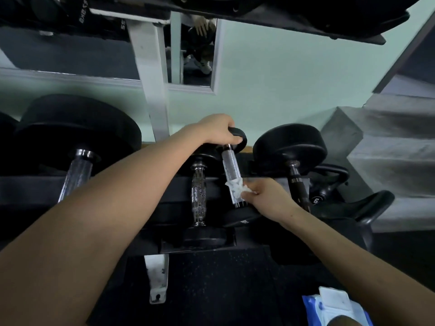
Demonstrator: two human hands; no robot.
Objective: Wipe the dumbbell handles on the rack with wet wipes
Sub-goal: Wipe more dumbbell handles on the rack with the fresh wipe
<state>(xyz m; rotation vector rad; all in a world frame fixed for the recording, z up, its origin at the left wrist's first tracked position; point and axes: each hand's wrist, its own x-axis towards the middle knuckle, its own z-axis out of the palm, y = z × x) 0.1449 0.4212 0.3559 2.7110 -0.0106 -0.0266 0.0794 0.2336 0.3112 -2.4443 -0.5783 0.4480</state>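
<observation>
A small black dumbbell with a knurled chrome handle [231,169] lies on the low rack [131,184], its far end raised. My left hand [219,129] grips that far weight head [240,136]. My right hand [268,196] pinches a crumpled white wet wipe [236,188] against the handle's lower part. A second small dumbbell [198,194] lies just left of it. A large dumbbell [77,137] sits at the left and another [290,147] at the right.
A blue and white pack of wet wipes [336,309] lies on the dark floor at the bottom right. A kettlebell [329,182] stands right of the rack. Grey steps [388,149] rise at the right. An upper rack shelf [282,17] hangs overhead.
</observation>
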